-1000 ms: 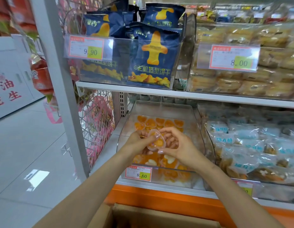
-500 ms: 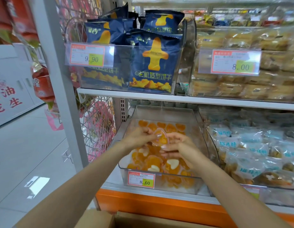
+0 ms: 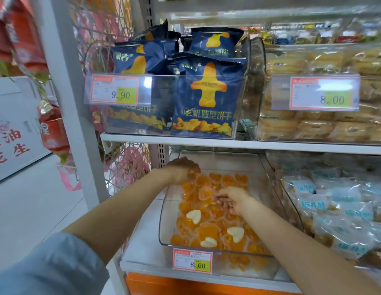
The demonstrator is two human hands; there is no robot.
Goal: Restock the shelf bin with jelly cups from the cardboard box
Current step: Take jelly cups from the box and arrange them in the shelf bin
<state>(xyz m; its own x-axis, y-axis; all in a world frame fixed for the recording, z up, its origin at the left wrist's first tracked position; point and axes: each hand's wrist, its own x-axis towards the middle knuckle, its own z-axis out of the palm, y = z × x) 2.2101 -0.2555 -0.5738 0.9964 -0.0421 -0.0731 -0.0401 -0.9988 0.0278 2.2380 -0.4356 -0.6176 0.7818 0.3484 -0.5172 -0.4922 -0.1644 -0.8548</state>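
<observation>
1. Head view, the only one. We judge the step in hand to be settling and levelling jelly cups inside the shelf bin.
2. Left hand: the grip is turned down over the bin's far-left corner. The fingers are curled and their tips are hidden, so we cannot tell whether it is clamped on a cup or holds nothing.
3. Right hand: the grip is apart. The fingers lie loosely on the cups at mid-bin and pinch nothing we can see.
4. The orange, heart-shaped cups lie under both grips and between them. They are heaped on our side of the right grip, up to the front wall. Three white hearts sit in that nearer heap.
5. The cardboard box is not in view.
6. Beyond the left grip the layer looks thinner, so our advice is to fill there first.
7. We would sweep with flat fingers from the right grip toward the left, pressing lightly because the film lids may dent.
8. The heap should stay below the front rim above the price tag, or cups could spill onto the shelf.
</observation>
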